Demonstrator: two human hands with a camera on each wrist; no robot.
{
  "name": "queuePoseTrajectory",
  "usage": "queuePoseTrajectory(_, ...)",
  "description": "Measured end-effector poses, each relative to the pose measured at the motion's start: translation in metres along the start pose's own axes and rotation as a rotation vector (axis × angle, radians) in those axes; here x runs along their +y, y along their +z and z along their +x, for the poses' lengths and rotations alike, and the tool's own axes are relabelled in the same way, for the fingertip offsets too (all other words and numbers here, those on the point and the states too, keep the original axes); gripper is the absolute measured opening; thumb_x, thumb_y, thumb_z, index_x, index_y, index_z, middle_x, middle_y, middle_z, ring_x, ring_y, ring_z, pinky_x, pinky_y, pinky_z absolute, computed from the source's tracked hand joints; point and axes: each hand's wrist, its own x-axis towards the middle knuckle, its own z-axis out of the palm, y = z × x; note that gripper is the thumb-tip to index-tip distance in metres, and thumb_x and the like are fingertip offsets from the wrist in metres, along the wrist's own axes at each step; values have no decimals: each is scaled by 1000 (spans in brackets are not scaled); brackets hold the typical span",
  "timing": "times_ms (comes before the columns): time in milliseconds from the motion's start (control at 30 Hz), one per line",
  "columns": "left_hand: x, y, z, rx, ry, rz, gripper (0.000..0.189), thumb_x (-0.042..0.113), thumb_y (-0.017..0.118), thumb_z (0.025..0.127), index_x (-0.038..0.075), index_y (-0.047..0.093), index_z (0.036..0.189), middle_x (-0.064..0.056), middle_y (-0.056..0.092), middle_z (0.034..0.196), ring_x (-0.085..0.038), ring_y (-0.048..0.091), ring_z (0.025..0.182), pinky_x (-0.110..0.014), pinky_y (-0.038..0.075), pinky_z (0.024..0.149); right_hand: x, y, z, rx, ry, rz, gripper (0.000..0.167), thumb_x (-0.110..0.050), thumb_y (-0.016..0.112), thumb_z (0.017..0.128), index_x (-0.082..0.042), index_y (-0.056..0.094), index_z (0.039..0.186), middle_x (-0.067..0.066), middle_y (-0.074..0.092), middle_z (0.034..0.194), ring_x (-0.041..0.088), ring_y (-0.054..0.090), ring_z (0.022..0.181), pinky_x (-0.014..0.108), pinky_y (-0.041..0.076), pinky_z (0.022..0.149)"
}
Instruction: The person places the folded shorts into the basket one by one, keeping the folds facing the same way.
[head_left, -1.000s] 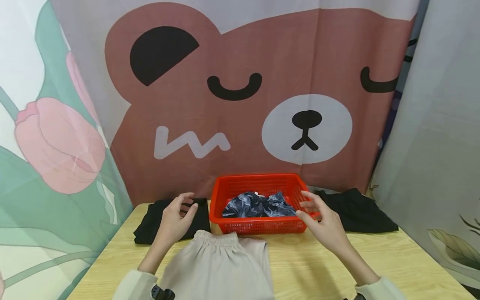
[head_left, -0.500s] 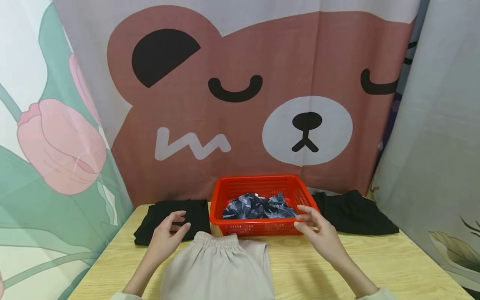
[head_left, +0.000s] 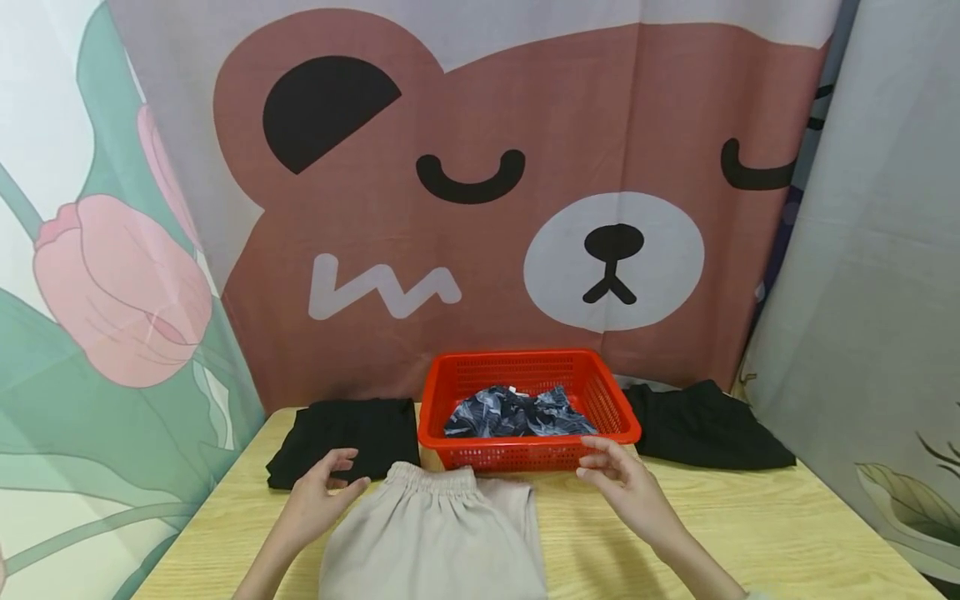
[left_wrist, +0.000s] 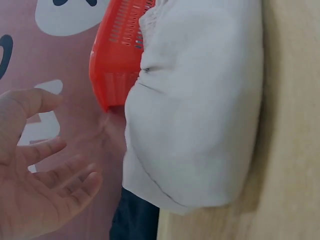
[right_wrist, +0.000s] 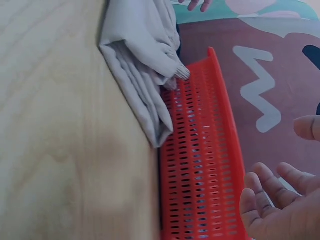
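Beige pants with a gathered elastic waistband lie on the table at the front, between my two hands. My left hand hovers beside the waistband on the left, fingers loosely bent and holding nothing. On the other side my right hand is raised near the front right of the red basket, also with relaxed fingers and nothing in them. Inside the basket sits a crumpled dark blue-grey patterned garment. In the left wrist view the pants look thick and folded, apart from the left hand.
Folded black cloth lies left of the basket, and another black garment lies to its right. Behind the wooden table hangs a curtain printed with a brown bear.
Both hands have drawn back toward the person and lower in the head view, away from the basket. The pants, basket and black garments stay where they were.
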Motion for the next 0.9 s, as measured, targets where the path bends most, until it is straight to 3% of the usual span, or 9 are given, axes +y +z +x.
queuePoseTrajectory(467, -21, 11, -7, -127, -135, 2, 50, 20, 77, 83, -1, 57, 124, -25, 59, 117, -33, 62, 92, -45, 52, 76, 19, 21, -9, -63, 139, -7, 43, -24, 70, 89, -6, 58, 126, 7, 65, 103, 20, 61, 89, 37, 50, 75)
queuePoseTrajectory(533, -22, 13, -8, -138, -144, 6, 51, 20, 77, 82, -1, 57, 124, -25, 60, 115, -33, 62, 92, -46, 52, 75, 22, 24, -10, -81, 139, -8, 44, -23, 70, 89, -4, 57, 127, 6, 65, 101, 20, 61, 88, 37, 50, 75)
queuePoseTrajectory(767, -27, 18, -10, -156, -176, -12, 50, 20, 75, 82, -1, 56, 124, -24, 60, 114, -36, 62, 94, -49, 51, 79, 32, 30, -14, -167, 19, 46, 44, -13, 66, 90, 7, 52, 126, 9, 64, 96, 22, 62, 88, 34, 49, 73)
queuePoseTrajectory(900, -28, 20, -11, -163, -182, -21, 51, 22, 76, 82, -1, 57, 123, -25, 60, 115, -39, 61, 100, -51, 50, 82, 34, 35, -14, -202, 71, 66, 48, -14, 64, 91, 9, 48, 130, 8, 64, 97, 23, 62, 89, 38, 50, 74)
